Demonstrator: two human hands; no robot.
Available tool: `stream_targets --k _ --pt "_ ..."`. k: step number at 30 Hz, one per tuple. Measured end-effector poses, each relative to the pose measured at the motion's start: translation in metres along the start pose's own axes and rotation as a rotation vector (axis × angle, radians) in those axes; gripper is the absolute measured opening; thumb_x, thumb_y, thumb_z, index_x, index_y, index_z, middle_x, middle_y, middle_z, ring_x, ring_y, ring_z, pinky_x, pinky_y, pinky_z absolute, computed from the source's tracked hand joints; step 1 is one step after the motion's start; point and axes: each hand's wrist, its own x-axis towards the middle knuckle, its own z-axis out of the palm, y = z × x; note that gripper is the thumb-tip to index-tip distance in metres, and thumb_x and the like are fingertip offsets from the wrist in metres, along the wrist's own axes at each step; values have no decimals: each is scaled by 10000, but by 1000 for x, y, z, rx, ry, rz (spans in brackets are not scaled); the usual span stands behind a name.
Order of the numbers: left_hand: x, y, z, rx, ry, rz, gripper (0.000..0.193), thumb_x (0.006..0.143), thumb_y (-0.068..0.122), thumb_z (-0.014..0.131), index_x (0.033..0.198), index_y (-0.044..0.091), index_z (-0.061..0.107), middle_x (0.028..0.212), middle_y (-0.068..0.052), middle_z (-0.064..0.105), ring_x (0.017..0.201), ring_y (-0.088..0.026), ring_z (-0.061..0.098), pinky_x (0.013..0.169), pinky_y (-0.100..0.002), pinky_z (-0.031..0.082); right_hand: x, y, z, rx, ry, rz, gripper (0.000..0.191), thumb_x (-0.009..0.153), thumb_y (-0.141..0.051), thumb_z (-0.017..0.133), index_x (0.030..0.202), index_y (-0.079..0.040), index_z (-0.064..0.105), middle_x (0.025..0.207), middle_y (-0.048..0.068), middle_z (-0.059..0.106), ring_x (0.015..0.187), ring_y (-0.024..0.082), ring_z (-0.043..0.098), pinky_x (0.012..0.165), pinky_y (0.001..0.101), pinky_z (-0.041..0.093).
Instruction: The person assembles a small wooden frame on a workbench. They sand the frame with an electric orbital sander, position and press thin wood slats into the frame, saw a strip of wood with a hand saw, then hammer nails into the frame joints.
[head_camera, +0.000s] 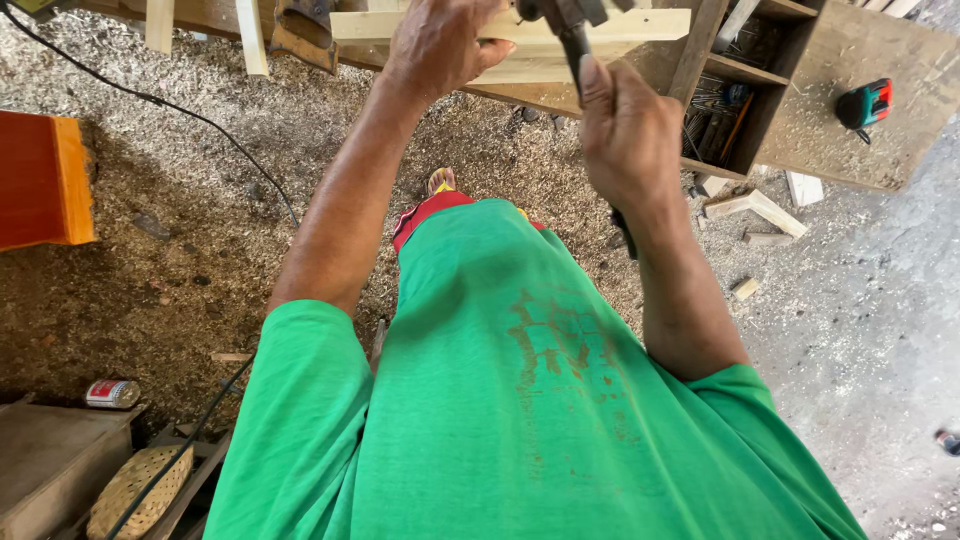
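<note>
My left hand (437, 45) presses down on a pale wooden strip (640, 28) that lies across the workbench at the top of the view. My right hand (628, 130) is closed around the dark handle of a hammer (572, 35), whose head sits at the top edge above the strip. The handle's lower end sticks out below my wrist. My green shirt fills the lower middle of the view.
Sawdust covers the ground. A black cable (150, 98) runs across it at the left. An orange wooden block (45, 180) sits at the left edge. A wooden shelf box (745, 90) and a red-green tool (865, 105) are at the upper right, with wood offcuts (760, 210) below.
</note>
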Motion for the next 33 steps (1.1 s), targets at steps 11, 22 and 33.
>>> stream_targets --k 11,22,33 --pt "3 16 -16 -19 -34 -101 463 829 374 914 1129 51 770 1026 -114 773 891 -297 720 809 -432 577 -38 2 -31 782 217 -299 498 1197 -485 450 1174 7 528 884 165 560 640 309 500 601 400 450" --pt "7 7 -2 -55 -145 -228 456 894 387 903 1177 61 757 1025 -148 750 888 -285 707 802 -434 575 -39 -15 -55 465 316 -150 508 1184 -468 453 1101 33 450 722 117 530 495 169 529 439 268 435" --pt "7 15 -18 -24 -10 -79 379 841 294 910 1089 45 768 1057 -128 755 977 -331 711 864 -471 551 6 31 7 -31 57 3 381 1185 -321 472 925 -71 596 644 17 582 507 120 562 411 315 402"
